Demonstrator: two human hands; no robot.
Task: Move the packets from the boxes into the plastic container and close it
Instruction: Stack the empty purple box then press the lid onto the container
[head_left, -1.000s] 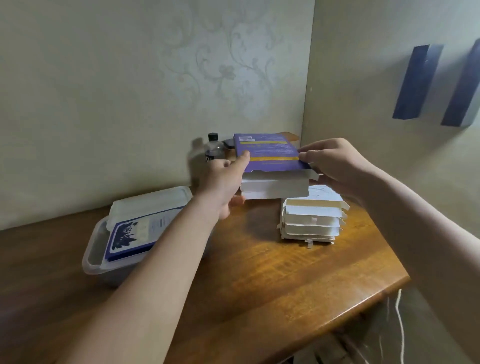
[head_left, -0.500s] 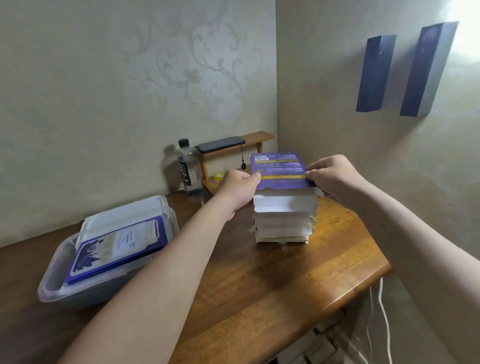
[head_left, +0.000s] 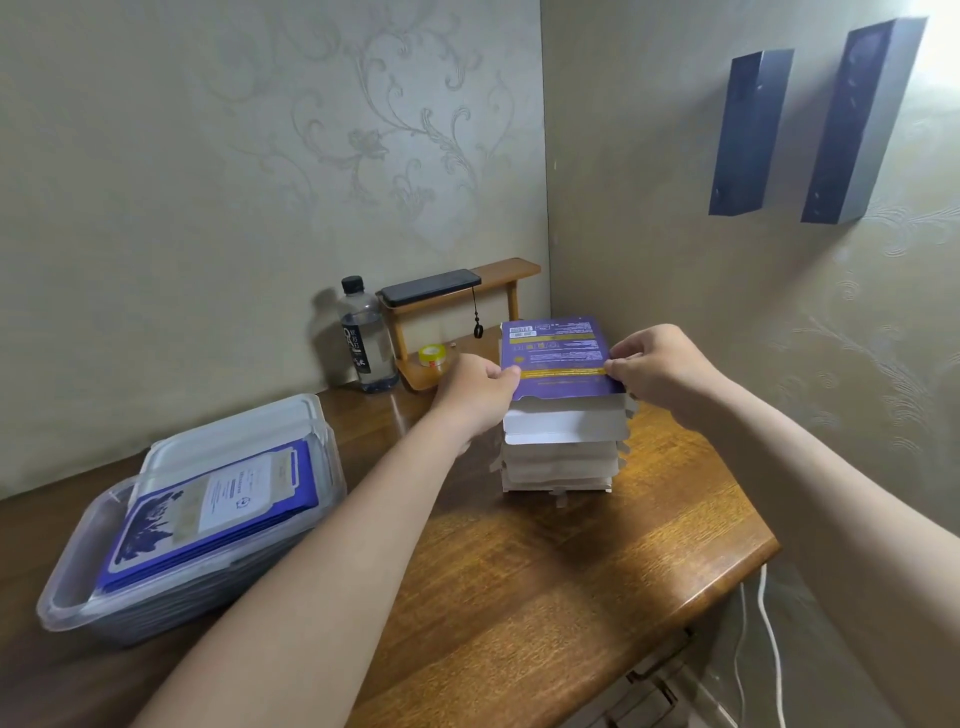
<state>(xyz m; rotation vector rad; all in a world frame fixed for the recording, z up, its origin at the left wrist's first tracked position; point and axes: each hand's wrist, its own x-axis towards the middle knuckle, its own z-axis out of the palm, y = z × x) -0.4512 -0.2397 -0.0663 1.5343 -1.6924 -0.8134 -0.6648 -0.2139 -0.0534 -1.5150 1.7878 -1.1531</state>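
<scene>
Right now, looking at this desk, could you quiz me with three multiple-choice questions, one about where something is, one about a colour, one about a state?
1. Where does the plastic container sit relative to the stack of boxes?
A. To its left
B. On top of it
C. Behind it, against the wall

2. What colour is the face of the top box?
A. Red
B. Purple with a yellow band
C. Plain green

3. What is the state of the container?
A. Closed and empty
B. Open, with purple packets inside
C. Tipped upside down

Answers:
1. A: it stands on the desk's left part, apart from the stack.
2. B: the left hand and right hand grip its purple, yellow-striped top from both sides.
3. B: the packets lie uncovered; the lid leans at the back.
</scene>
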